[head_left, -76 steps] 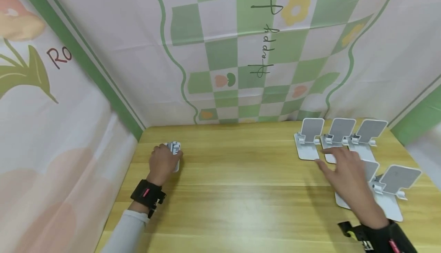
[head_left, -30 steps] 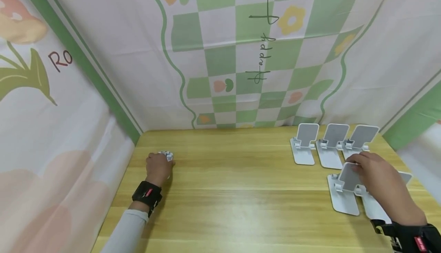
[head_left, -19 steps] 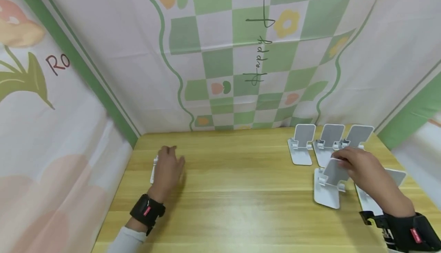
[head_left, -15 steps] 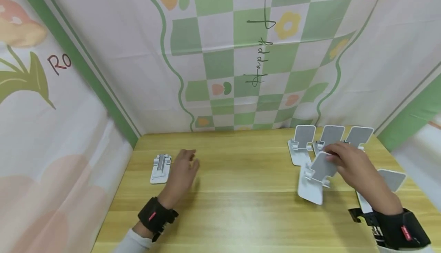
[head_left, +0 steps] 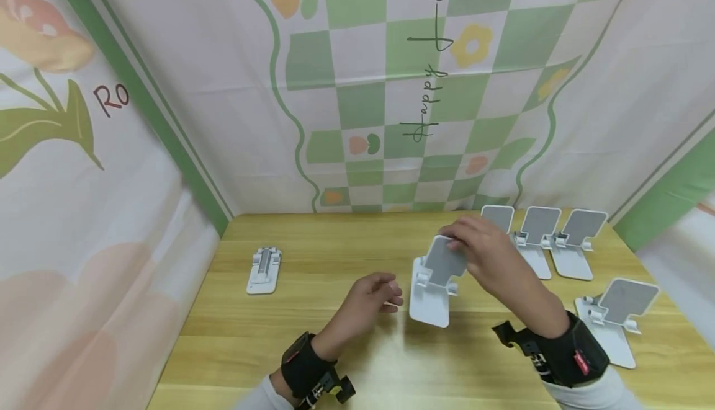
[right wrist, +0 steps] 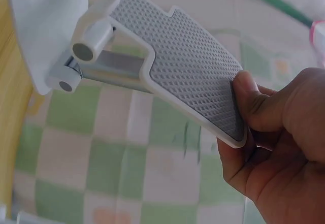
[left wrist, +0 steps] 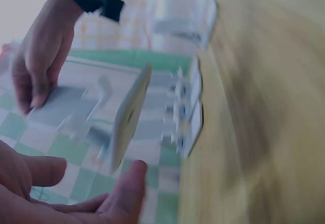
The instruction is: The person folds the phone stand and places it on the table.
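Observation:
A white phone stand with a grey textured pad (head_left: 430,306) hangs over the middle of the table, unfolded and slightly tilted. My right hand (head_left: 494,258) pinches the top edge of its upper plate; in the right wrist view the thumb (right wrist: 249,94) presses on the grey pad (right wrist: 193,71). Just left of the stand's base is my left hand (head_left: 363,307), fingers loosely bent and holding nothing. The left wrist view, blurred, has the base plate (left wrist: 131,117) close to my left fingertips (left wrist: 134,176). A folded phone stand (head_left: 264,271) lies flat at the table's left.
Three unfolded stands line the back right, the left one (head_left: 497,216) partly hidden behind my right hand, the others being the middle stand (head_left: 540,227) and right stand (head_left: 581,230). Another unfolded stand (head_left: 614,323) is nearer the front right. A patterned cloth (head_left: 357,100) hangs behind the wooden table (head_left: 346,242).
My right hand has lifted a stand from the front right row and carried it left to the middle. My left hand has let go of the folded stand and moved right toward the carried one.

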The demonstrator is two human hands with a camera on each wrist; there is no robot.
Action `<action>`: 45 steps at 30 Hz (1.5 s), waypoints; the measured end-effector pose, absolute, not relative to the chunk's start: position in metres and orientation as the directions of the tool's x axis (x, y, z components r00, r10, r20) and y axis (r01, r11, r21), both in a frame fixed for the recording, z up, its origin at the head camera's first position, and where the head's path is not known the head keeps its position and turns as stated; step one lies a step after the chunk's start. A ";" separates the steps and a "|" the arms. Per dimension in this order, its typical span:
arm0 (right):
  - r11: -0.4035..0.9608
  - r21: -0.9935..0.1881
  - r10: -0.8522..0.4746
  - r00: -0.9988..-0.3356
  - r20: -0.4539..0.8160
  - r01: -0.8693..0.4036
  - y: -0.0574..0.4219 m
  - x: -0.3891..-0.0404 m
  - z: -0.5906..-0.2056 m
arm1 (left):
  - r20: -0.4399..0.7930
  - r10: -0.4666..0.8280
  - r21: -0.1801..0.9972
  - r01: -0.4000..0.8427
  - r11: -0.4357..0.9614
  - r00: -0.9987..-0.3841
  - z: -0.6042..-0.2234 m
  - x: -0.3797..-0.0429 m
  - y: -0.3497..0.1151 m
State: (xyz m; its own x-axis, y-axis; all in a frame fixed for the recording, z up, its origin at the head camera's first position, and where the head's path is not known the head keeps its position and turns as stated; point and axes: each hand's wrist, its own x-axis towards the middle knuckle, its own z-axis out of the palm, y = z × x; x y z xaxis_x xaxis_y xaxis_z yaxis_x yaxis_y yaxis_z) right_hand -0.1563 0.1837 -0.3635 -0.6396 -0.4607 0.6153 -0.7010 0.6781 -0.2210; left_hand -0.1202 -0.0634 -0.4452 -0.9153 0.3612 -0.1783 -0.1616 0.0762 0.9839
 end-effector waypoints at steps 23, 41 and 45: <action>0.515 -0.540 -0.411 -0.744 0.527 -0.666 0.147 -0.155 -0.366 | -0.206 0.321 0.977 -0.210 0.021 -0.925 -0.444 -0.117 -0.065; 0.243 -0.886 -0.386 -0.878 0.285 -0.394 0.153 -0.159 -0.411 | -0.179 0.332 0.978 -0.205 -0.045 -0.926 -0.432 -0.114 -0.069; 0.246 -0.880 -0.386 -0.874 0.295 -0.406 0.152 -0.159 -0.411 | -0.178 0.337 0.977 -0.207 -0.049 -0.924 -0.431 -0.113 -0.069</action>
State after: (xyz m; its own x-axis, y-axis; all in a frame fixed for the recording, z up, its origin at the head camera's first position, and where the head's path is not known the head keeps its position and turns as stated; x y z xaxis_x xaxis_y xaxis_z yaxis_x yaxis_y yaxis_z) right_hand -0.1589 0.1519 -0.4108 -0.8737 -0.3865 0.2954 -0.4064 0.2463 -0.8799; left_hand -0.1129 -0.0690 -0.4306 -0.9243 0.3374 -0.1783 -0.2065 -0.0493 0.9772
